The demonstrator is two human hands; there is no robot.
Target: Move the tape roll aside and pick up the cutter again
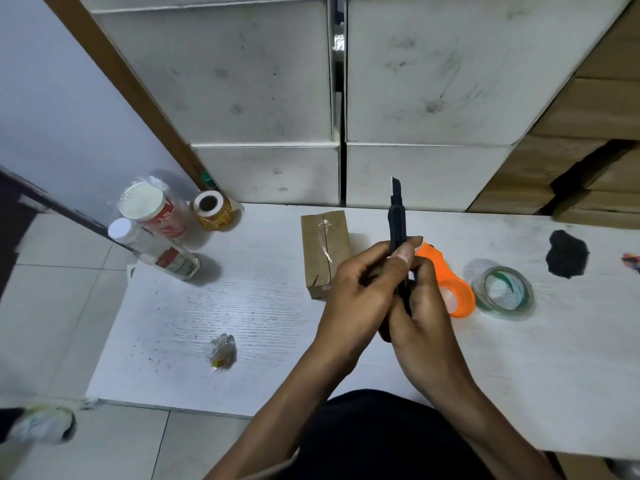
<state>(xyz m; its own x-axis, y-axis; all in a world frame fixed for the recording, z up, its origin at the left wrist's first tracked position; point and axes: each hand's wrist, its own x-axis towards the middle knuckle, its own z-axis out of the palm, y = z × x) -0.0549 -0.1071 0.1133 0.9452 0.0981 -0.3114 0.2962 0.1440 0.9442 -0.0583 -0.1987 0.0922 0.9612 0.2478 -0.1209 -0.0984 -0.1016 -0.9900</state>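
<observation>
Both hands grip a black utility knife held upright over the white table, its blade tip pointing away from me. My left hand wraps the handle from the left, thumb up along the body. My right hand curls round the lower handle from the right. A small brown cardboard box, taped along its top seam, lies just left of the hands. An orange tape dispenser sits behind my right hand, partly hidden by it.
A clear tape roll lies to the right, and a black patch farther right. At the left rear stand two bottles, a lidded jar and a label roll. A crumpled wrapper lies near the front. White boxes stack behind.
</observation>
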